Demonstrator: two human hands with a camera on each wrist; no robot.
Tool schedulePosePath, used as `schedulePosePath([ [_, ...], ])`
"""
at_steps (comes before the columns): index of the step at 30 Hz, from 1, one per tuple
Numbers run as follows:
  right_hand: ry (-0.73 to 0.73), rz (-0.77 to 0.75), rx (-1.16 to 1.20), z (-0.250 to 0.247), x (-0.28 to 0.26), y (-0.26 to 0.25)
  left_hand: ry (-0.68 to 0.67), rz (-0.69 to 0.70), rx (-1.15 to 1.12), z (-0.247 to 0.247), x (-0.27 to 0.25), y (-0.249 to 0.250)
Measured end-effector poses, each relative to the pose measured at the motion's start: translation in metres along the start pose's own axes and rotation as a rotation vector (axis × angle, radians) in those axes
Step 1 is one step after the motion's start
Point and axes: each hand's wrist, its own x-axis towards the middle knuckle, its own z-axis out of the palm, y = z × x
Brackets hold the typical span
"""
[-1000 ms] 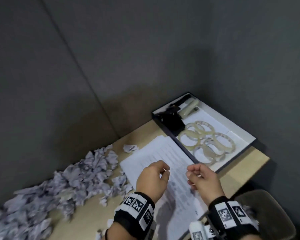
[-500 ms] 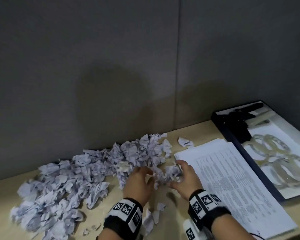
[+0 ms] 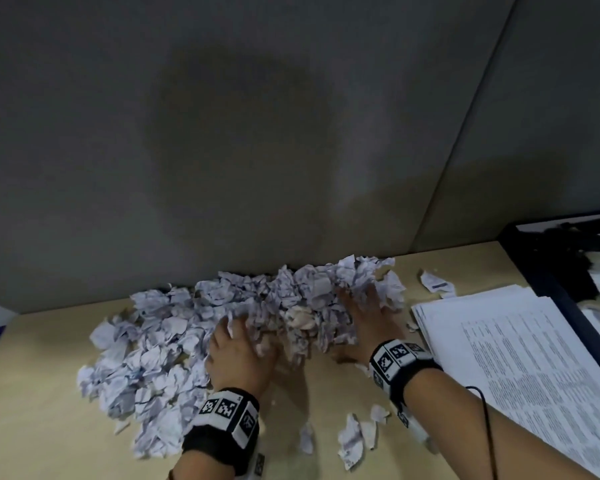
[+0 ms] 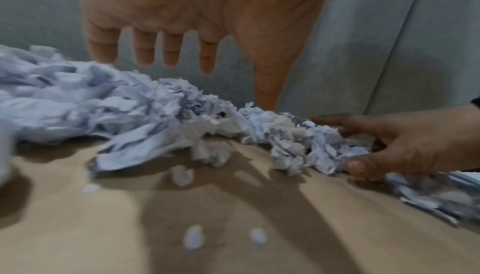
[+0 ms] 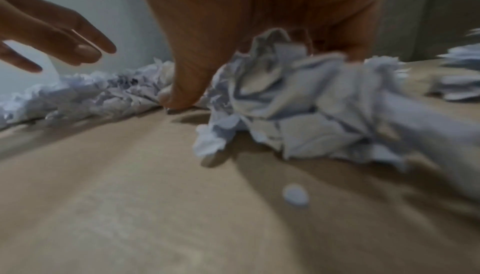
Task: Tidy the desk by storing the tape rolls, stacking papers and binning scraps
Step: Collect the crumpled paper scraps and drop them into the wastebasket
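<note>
A wide heap of crumpled paper scraps [image 3: 194,327] lies on the desk against the grey wall. My left hand [image 3: 239,344] rests on the middle of the heap, and the left wrist view shows its fingers [image 4: 145,53] straight and spread above the scraps [image 4: 130,110]. At the heap's right end, my right hand [image 3: 371,317] presses into the scraps. Its thumb [image 5: 182,94] touches the desk, and paper [image 5: 298,98] hides its fingers in the right wrist view. The stack of printed papers [image 3: 520,344] lies to its right.
A dark-rimmed tray [image 3: 520,251] sits at the far right, mostly cut off, its contents blurred. A few loose scraps [image 3: 354,438] lie on the bare wood between my forearms. One torn piece [image 3: 435,282] lies behind the paper stack.
My view has swung left from the tray and papers to the scrap heap. Both hands left the paper stack and have pushed farther back into the scraps.
</note>
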Motion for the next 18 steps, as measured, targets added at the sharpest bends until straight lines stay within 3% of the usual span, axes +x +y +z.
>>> schedulePosePath([
  [5,0.11,-0.016,-0.039,0.016,0.018,-0.013,-0.049,-0.122,0.082,-0.005,0.006,-0.031],
  [9,0.075,0.002,-0.018,0.019,0.022,-0.015,-0.105,-0.157,0.1,-0.008,0.015,-0.042],
  [18,0.02,0.001,-0.012,0.019,0.013,-0.017,-0.161,-0.072,0.043,-0.009,0.02,-0.043],
])
